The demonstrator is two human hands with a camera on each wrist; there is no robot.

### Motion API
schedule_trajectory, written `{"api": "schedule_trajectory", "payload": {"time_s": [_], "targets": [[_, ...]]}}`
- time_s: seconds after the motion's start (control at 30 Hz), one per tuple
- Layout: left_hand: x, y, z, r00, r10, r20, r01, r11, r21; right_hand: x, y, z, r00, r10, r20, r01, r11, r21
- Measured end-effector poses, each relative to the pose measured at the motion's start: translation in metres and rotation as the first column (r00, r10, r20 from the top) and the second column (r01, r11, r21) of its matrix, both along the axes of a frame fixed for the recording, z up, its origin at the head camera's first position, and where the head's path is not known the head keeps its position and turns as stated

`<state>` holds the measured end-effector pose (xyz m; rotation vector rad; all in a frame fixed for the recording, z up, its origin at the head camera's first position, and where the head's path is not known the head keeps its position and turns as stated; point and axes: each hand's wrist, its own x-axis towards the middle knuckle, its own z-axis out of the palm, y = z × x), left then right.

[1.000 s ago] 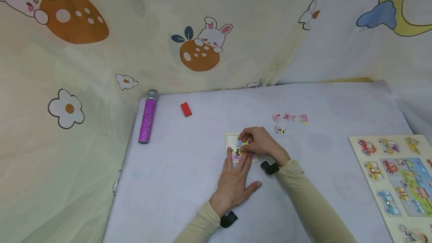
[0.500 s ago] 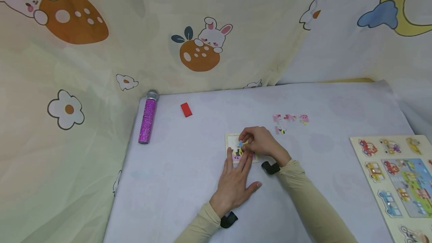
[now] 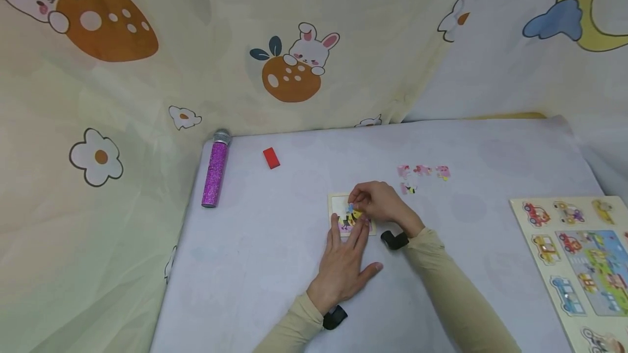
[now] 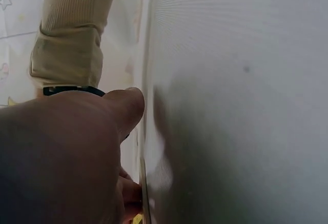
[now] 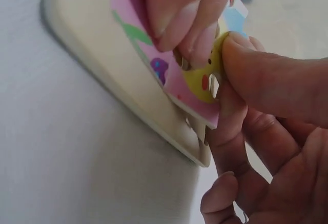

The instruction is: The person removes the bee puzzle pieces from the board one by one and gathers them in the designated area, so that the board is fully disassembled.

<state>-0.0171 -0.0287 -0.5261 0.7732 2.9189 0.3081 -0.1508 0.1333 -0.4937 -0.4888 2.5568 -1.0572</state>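
A small jigsaw puzzle in a pale wooden tray [image 3: 335, 198] lies mid-table; its pink and yellow pieces form part of a bee picture. My left hand [image 3: 339, 271] reaches over its near side, fingers straight, fingertips pressing on the pieces. At the tray's right side, my right hand [image 3: 382, 203] pinches a yellow puzzle piece [image 5: 197, 83] with a bee's face between thumb [image 5: 277, 80] and fingers. That piece stands slightly out of line with the pink piece [image 5: 136, 39] under the left fingertips. In the left wrist view, the left hand [image 4: 61, 152] hides most of the puzzle.
Several loose pink puzzle pieces [image 3: 422, 170] lie beyond the right hand. A glittery purple microphone [image 3: 213, 176] and a red block [image 3: 271, 158] are at the back left. A large wooden vehicle puzzle board [image 3: 537, 282] lies along the right edge.
My right hand has shifted slightly, its thumb drawing back so more of the yellow bee shows. The left hand stays pressed on the puzzle.
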Motion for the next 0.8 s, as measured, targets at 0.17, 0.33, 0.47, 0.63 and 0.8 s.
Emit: {"api": "schedule_trajectory", "payload": {"time_s": [0.17,0.33,0.47,0.63,0.8], "targets": [[0.0,0.003,0.003,1.0,0.008,0.004,-0.008,1.0,-0.005,-0.003,0.001,-0.002,1.0,0.009,0.023,-0.009,1.0,-0.017],[-0.003,0.006,0.002,1.0,0.017,0.019,-0.017,1.0,-0.021,-0.005,0.002,-0.002,0.999,0.009,0.052,-0.007,0.999,-0.04],[-0.005,0.008,0.002,1.0,0.024,0.015,-0.023,0.999,-0.042,-0.007,0.002,-0.002,0.997,0.001,0.071,0.002,0.999,-0.051],[-0.005,0.011,0.003,1.0,0.023,-0.014,-0.024,0.998,-0.062,-0.007,0.003,-0.001,0.995,0.007,0.095,0.0,0.997,-0.077],[-0.003,0.011,0.005,1.0,0.022,-0.019,-0.024,0.996,-0.086,-0.006,0.003,0.0,0.993,0.011,0.121,0.004,0.993,-0.122]]}}
